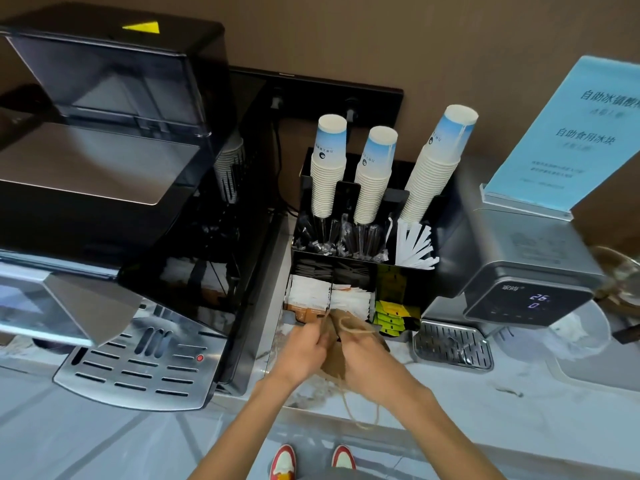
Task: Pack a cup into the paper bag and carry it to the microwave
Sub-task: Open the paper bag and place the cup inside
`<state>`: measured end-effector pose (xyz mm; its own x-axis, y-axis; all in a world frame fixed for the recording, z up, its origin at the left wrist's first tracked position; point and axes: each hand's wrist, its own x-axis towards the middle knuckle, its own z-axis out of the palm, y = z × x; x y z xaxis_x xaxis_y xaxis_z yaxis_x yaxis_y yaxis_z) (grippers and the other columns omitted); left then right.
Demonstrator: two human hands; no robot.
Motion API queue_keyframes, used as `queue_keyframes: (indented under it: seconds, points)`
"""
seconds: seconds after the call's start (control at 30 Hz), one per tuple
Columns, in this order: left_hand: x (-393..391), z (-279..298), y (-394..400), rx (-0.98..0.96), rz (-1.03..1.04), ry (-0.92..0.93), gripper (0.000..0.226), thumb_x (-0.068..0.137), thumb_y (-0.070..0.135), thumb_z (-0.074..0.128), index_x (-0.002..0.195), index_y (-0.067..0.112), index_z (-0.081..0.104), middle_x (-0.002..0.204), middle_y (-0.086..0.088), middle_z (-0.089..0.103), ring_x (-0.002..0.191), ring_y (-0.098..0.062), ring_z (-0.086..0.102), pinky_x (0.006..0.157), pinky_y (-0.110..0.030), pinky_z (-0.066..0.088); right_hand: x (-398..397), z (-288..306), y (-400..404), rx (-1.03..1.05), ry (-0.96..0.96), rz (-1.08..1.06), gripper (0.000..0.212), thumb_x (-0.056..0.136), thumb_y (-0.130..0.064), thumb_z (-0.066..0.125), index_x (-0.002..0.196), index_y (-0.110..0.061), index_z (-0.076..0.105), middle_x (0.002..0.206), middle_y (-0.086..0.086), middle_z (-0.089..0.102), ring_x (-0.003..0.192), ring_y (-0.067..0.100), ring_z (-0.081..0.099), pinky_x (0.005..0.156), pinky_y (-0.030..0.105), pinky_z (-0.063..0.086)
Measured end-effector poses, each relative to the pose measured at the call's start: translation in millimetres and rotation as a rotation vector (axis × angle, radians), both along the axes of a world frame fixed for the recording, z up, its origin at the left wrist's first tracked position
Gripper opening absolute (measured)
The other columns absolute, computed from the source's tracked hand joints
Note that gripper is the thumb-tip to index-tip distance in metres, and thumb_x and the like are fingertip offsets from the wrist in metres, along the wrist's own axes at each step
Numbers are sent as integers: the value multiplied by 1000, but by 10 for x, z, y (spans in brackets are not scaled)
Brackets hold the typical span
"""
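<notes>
Both hands cover most of the paper bag (332, 358); the blue sign (568, 133) runs off the right edge.

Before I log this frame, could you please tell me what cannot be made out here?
Head view only:
- Paper bag: mostly hidden by the left hand and right hand; whether it is open is unclear.
- Microwave: not identifiable in view.
- Blue sign: cut off by the right edge; small print too blurred to read.
- Coffee machine: cut off by the left edge.
- Cup stacks: logo text too small.
</notes>
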<state>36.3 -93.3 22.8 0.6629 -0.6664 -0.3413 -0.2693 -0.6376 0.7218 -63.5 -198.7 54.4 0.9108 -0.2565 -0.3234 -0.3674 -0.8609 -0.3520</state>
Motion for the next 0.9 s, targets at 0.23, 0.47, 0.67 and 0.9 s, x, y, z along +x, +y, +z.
queue_keyframes:
  seconds: [0.23,0.47,0.67,0.9]
  points:
    - [-126,99,-1,-27,1,16,25,99,16,42,114,17,62,81,7,60,75,-14,56,54,-14,33,215,-41,-189,-343,184,-46,32,89,-5,54,115,-20,63,110,7,72,102,32,68,71,36,47]
    - [18,328,95,34,65,45,48,93,7,46,141,13,52,120,-24,67,114,-40,60,99,-45,51,187,-21,-307,-369,310,66,76,74,-33,79,138,-33,38,131,-2,62,119,29,60,89,39,41]
    - [-163,373,85,93,40,-18,44,92,10,52,134,20,50,90,-9,63,94,-35,66,81,-43,56,140,10,-293,-371,320,205,108,57,-58,83,146,-32,28,147,4,44,128,32,44,103,43,36]
    - [-172,390,31,153,38,63,69,81,-4,56,142,26,40,106,-10,65,102,-30,61,82,-36,54,324,67,-383,42,479,44,61,92,-20,62,148,-19,38,149,15,48,129,35,52,103,42,48]
